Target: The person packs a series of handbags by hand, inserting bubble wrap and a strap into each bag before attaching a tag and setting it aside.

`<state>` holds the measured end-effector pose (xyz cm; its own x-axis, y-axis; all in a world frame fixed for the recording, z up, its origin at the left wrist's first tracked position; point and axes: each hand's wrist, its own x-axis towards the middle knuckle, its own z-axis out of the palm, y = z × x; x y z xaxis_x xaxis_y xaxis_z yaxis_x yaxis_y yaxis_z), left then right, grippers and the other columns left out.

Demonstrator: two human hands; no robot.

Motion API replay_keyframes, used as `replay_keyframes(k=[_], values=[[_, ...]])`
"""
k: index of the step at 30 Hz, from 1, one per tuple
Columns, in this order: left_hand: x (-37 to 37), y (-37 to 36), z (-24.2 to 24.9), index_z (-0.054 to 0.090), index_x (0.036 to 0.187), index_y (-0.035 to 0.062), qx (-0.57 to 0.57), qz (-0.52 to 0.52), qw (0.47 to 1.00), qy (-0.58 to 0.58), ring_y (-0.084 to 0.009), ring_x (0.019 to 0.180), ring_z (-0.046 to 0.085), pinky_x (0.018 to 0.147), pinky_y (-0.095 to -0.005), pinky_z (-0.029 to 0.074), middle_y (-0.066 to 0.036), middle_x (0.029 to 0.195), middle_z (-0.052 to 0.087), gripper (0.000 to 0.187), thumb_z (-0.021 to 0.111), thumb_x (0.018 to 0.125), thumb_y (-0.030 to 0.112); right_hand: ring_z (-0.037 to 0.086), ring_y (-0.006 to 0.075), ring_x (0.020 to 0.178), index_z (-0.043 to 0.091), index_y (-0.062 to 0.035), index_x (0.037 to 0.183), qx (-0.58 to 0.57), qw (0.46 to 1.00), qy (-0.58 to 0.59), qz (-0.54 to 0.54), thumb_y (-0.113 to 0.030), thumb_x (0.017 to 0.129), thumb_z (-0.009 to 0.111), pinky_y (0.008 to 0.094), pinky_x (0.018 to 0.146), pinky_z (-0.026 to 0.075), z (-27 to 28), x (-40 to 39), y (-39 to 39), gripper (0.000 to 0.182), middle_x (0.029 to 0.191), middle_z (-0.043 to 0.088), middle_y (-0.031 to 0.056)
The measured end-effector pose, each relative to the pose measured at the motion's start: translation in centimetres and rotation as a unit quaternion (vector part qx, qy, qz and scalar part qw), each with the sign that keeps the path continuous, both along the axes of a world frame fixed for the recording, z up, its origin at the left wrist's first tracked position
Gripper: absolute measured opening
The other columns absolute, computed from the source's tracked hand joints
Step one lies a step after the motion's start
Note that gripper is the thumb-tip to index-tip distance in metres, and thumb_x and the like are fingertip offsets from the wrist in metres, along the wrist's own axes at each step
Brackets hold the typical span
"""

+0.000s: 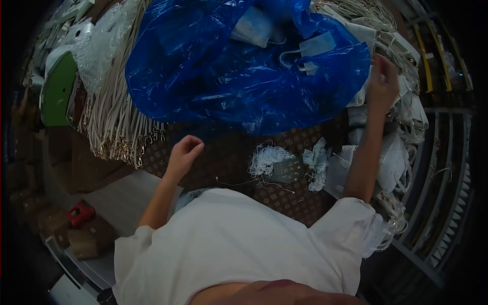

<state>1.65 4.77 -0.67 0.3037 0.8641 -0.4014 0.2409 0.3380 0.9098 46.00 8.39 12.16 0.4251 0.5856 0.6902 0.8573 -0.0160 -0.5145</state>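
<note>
So the left hand (187,151) was held near the middle of the frame, a bit left, with the forearm slanted up from the lower left. Its fingers were loosely curled, with the thumb brought in close to the index finger, just below the lower left edge of the blue bag (203,91). Whether the tips were pressed together can't be told, tbh.

The right hand (384,84) was raised at the upper right, its forearm angled steeply up from the lower right. The fingers were bent and pointed up and inward, right beside the bag's right edge. Whether the plastic was actually grasped can't be made out.

The bag itself was spread across the upper middle of the frame, kinda crumpled, with its long axis laid roughly left to right. Its broad, wrinkled side was turned up to the camera, and pale pouches (252,26) could be seen on the blue plastic, one with a looped strap.

The patterned counter (274,198) was partly covered by a tangle of white cord (269,158) at the center right. Pale straps with metal clips (109,107) were heaped at the upper left, and more white pouches (394,157) were piled along the right.
</note>
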Motion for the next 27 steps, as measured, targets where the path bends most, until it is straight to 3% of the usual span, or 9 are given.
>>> replay_keyframes(k=[1,4,8,10,14,18,22,24,27], values=[[1.4,1.1,0.6,0.057,0.087,0.0026,0.037,-0.066,0.997,0.022,-0.0060,0.068,0.049,0.059,-0.0207,0.040,-0.001,0.076,0.056,0.010,0.059,0.085,0.012,0.065,0.0155,0.076,0.063,-0.0064,0.095,-0.054,0.985,-0.090,0.137,-0.013,0.085,0.058,0.0260,0.066,0.049,0.3,-3.6,1.3,0.013,0.084,0.066,0.0079],[6.1,3.0,2.4,0.058,0.085,0.0009,0.089,-0.167,0.982,0.011,-0.0119,0.066,0.052,0.058,-0.0247,0.042,-0.005,0.075,0.057,0.012,0.061,0.083,0.012,0.063,0.0266,0.072,0.062,-0.0025,0.092,-0.181,0.917,-0.110,0.339,-0.006,0.082,0.055,0.0312,0.062,0.050,-5.0,-9.2,8.0,0.013,0.085,0.063,0.0154],[8.1,3.3,4.7,0.059,0.084,0.0023,0.287,-0.310,0.906,-0.034,-0.0259,0.068,0.054,0.058,-0.0314,0.044,-0.011,0.076,0.056,0.012,0.064,0.079,0.012,0.062,0.0300,0.085,0.062,-0.0033,0.099,-0.634,0.729,-0.230,0.118,-0.007,0.081,0.051,0.0397,0.072,0.050,-16.4,-6.8,15.3,0.022,0.092,0.064,0.0145],[5.9,2.8,5.0,0.060,0.085,0.0022,0.291,-0.288,0.912,-0.009,-0.0240,0.067,0.054,0.058,-0.0302,0.044,-0.011,0.076,0.056,0.011,0.063,0.079,0.011,0.061,0.0319,0.087,0.062,-0.0027,0.096,-0.609,0.770,-0.190,0.000,-0.012,0.084,0.050,0.0437,0.074,0.049,-22.2,-4.0,13.9,0.020,0.093,0.064,0.0141],[-1.5,1.8,3.8,0.060,0.088,0.0025,0.177,-0.149,0.970,0.073,-0.0156,0.068,0.054,0.059,-0.0254,0.043,-0.007,0.076,0.057,0.009,0.061,0.081,0.006,0.061,0.0303,0.084,0.063,-0.0032,0.097,-0.572,0.796,-0.161,0.117,-0.024,0.089,0.048,0.0395,0.069,0.047,-17.0,-2.5,11.3,0.027,0.093,0.063,0.0157],[-5.2,0.5,3.9,0.060,0.092,0.0019,0.100,-0.035,0.994,0.028,-0.0103,0.070,0.053,0.060,-0.0226,0.042,-0.004,0.078,0.057,0.010,0.059,0.082,0.003,0.052,0.0145,0.058,0.062,-0.0026,0.088,-0.252,0.948,0.125,0.148,-0.031,0.090,0.049,0.0313,0.054,0.040,-6.4,-3.2,7.9,0.031,0.063,0.054,0.0031],[-4.5,1.1,7.6,0.059,0.098,0.0020,0.314,-0.013,0.949,-0.002,-0.0130,0.082,0.056,0.069,-0.0240,0.044,-0.007,0.098,0.057,0.017,0.056,0.082,-0.003,0.033,0.0034,0.053,0.062,-0.0058,0.087,-0.204,0.898,0.289,0.263,-0.037,0.091,0.048,0.0204,0.048,0.025,2.6,-9.8,2.8,0.034,0.062,0.042,-0.0044],[-3.9,2.0,9.3,0.055,0.108,0.0024,0.508,-0.002,0.861,0.035,-0.0184,0.095,0.056,0.081,-0.0288,0.044,-0.010,0.109,0.055,0.023,0.053,0.085,0.000,0.030,0.0025,0.053,0.061,-0.0061,0.089,-0.184,0.867,0.321,0.334,-0.037,0.092,0.047,0.0194,0.048,0.023,4.1,-12.6,0.9,0.034,0.064,0.040,-0.0043],[-3.9,1.6,10.5,0.048,0.116,0.0009,0.506,0.115,0.852,-0.063,-0.0225,0.103,0.053,0.089,-0.0329,0.041,-0.013,0.114,0.053,0.027,0.046,0.091,0.009,0.031,0.0022,0.054,0.058,-0.0060,0.093,-0.163,0.739,0.398,0.518,-0.032,0.092,0.047,0.0185,0.047,0.023,4.2,-17.2,-1.9,0.028,0.067,0.042,-0.0045]])
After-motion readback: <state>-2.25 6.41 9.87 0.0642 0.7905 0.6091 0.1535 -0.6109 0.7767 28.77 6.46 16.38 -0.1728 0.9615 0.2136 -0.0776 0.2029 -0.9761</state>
